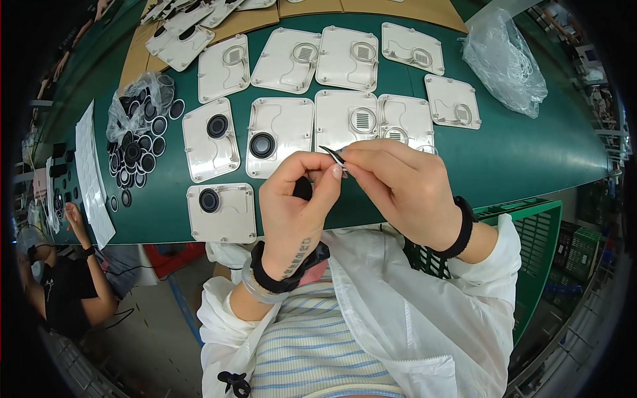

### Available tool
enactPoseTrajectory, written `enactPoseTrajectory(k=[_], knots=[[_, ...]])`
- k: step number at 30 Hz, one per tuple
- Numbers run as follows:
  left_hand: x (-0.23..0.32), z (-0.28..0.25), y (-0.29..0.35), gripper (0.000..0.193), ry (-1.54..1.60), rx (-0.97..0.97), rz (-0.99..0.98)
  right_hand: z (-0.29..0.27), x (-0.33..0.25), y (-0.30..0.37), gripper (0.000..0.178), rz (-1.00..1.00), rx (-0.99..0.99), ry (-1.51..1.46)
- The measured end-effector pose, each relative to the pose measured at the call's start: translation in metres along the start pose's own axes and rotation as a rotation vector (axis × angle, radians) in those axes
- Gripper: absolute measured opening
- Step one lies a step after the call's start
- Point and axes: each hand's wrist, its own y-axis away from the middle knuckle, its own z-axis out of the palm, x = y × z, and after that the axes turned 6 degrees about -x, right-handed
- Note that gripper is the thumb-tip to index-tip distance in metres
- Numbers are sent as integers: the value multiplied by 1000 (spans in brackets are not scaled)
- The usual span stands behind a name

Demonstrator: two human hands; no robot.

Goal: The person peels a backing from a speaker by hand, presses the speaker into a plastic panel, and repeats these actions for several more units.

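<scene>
In front of my body, both hands meet over the table's near part. My left hand (296,199) is closed, thumb and forefinger pinching a small black piece with a white edge (333,156), seen almost edge-on. The fingertips of my right hand (405,189) pinch it too, from the other side. Something dark and rounded (302,189) shows in the gap behind my left thumb; its kind is hidden. Beyond my hands lie white plastic covers with round grilles (347,58). Black round speakers sit on a few: on the left cover (217,126), the middle one (263,145) and the nearest one (209,200).
A pile of black round speakers (136,156) spills from a clear bag at left, beside a white sheet (93,172). More covers lie on cardboard (292,8) at the back. A clear plastic bag (505,63) stands right; a green crate (537,252) is below. Another person's hand (74,215) is far left.
</scene>
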Motion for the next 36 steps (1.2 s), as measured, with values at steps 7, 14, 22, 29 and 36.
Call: enactPoseTrajectory(k=[7, 14, 22, 29, 36], knots=[[-4, 3, 0, 8, -363, 33, 259, -1, 0, 0, 19, -10, -16, 73], [-1, 7, -1, 11, -474, 29, 311, 2, 4, 2, 20, -56, 52, 162], [-5, 7, -1, 12, -430, 28, 289, -3, 10, 2, 18, -1, -9, 9], [-7, 14, -5, 11, -414, 24, 248, -1, 14, 1, 18, 62, 43, 4], [1, 5, -2, 7, -421, 53, 159, -2, 7, -7, 15, 194, -68, -137]])
